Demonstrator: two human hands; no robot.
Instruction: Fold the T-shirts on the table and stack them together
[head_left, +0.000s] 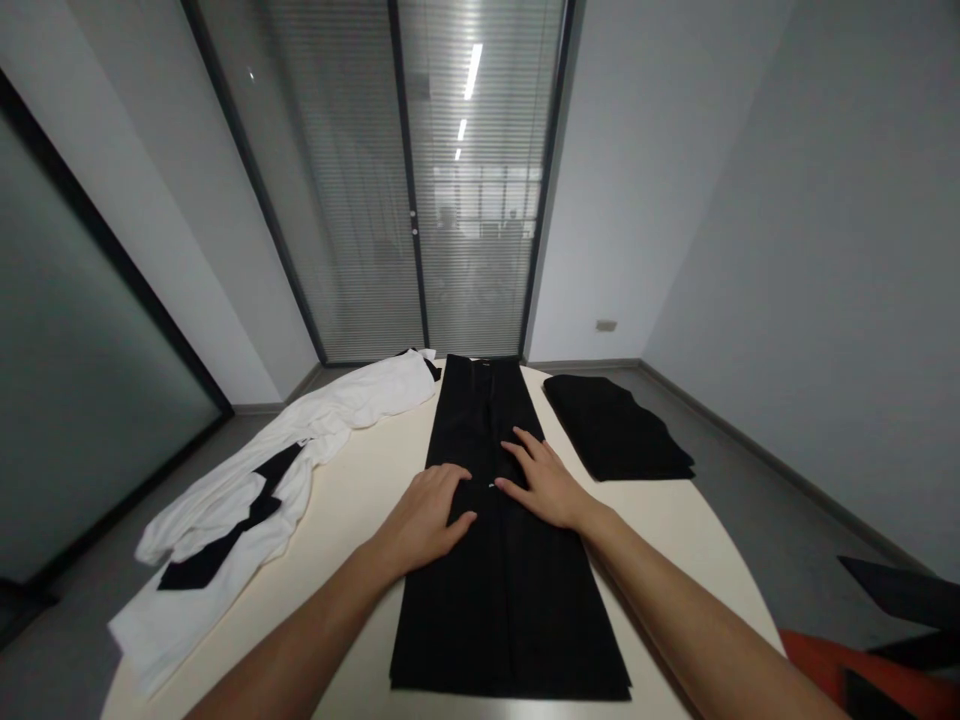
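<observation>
A pair of black trousers (510, 600) lies flat and lengthwise on the table, the waist at the far end and the hems near me. My left hand (429, 515) rests on the left part of the cloth, fingers extended and thumb apart. On the right part lies my right hand (544, 482), its fingers spread over the fabric. Between the two hands a small white speck shows on the cloth. Neither hand grips anything.
To the left, a white garment with black parts (322, 420) sprawls along the rim of the pale round table (360, 490). At the right edge sits a folded black garment (615, 430). Beyond stands a glass partition with blinds (480, 270); a red and black chair (847, 670) is at lower right.
</observation>
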